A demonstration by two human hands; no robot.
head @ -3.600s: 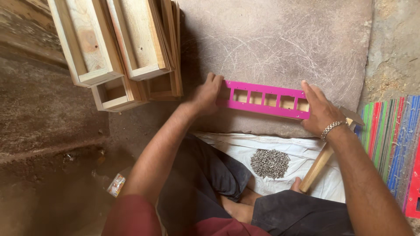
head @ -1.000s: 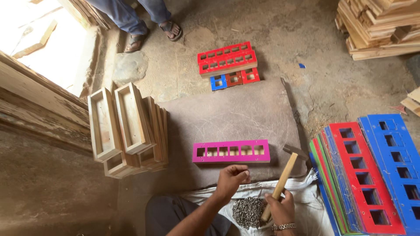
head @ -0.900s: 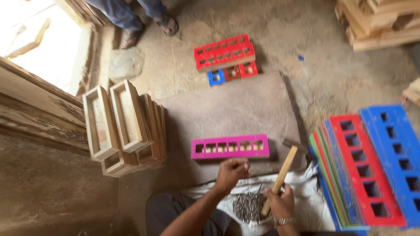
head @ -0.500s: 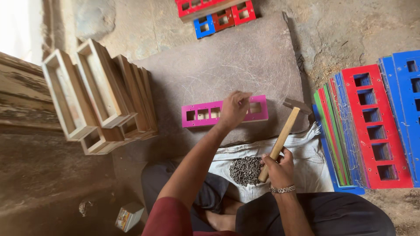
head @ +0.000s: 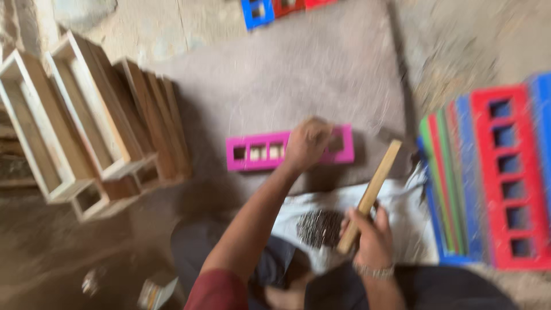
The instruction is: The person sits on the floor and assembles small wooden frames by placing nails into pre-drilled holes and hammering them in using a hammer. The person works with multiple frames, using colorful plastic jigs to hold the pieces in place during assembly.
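The left arm stretches forward from a dark red sleeve, and the left hand [head: 307, 143] lies palm down on the pink rectangular wooden frame with a row of square openings [head: 261, 152], covering its right-hand part; its fingers curl onto the frame, though blur hides whether they pinch anything. That frame lies flat on the grey stone floor slab [head: 298, 69], between the stack of bare wooden box frames [head: 86, 126] on the left and the pile of red, blue and green painted frames [head: 493, 178] on the right. The right hand [head: 370, 238], bent close to the lap, has its fingers wrapped around the pale wooden hammer handle [head: 370, 192], which slants up and away; its head is too smeared to make out. A heap of small dark nails [head: 318, 227] sits on the white cloth [head: 413, 229] just beside that hand.
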